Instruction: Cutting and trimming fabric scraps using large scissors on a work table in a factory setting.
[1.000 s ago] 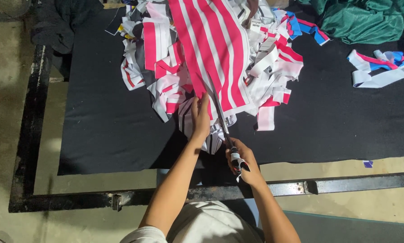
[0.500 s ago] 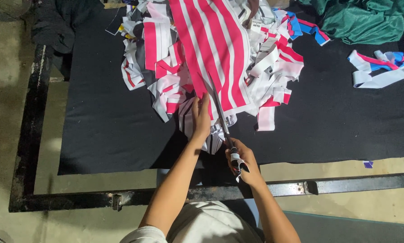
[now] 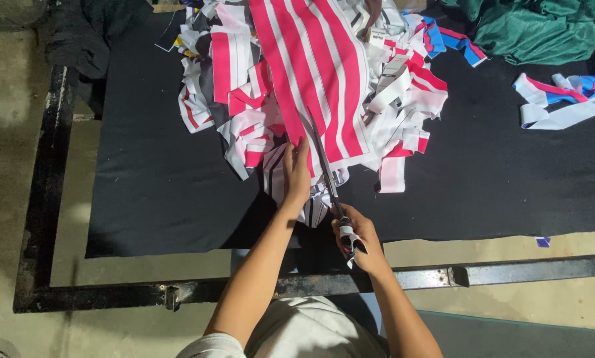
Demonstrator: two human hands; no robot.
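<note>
A long piece of pink-and-white striped fabric (image 3: 317, 73) lies across a heap of cut strips on the black table cover (image 3: 158, 185). My left hand (image 3: 296, 176) rests flat on the near edge of the striped fabric, fingers pointing away from me. My right hand (image 3: 356, 237) grips the handles of large scissors (image 3: 325, 169), wrapped in cloth strips. The blades point away from me and run along the fabric just right of my left hand. I cannot tell how far the blades are apart.
Pink, white and blue fabric scraps (image 3: 403, 99) pile around the striped piece. More strips (image 3: 562, 99) lie at the right, a green cloth (image 3: 542, 26) at the far right corner. The black metal table frame (image 3: 509, 268) runs along the near side and left.
Almost nothing has moved. My left hand stays pressed on the fabric and my right hand keeps the scissors in the same spot.
</note>
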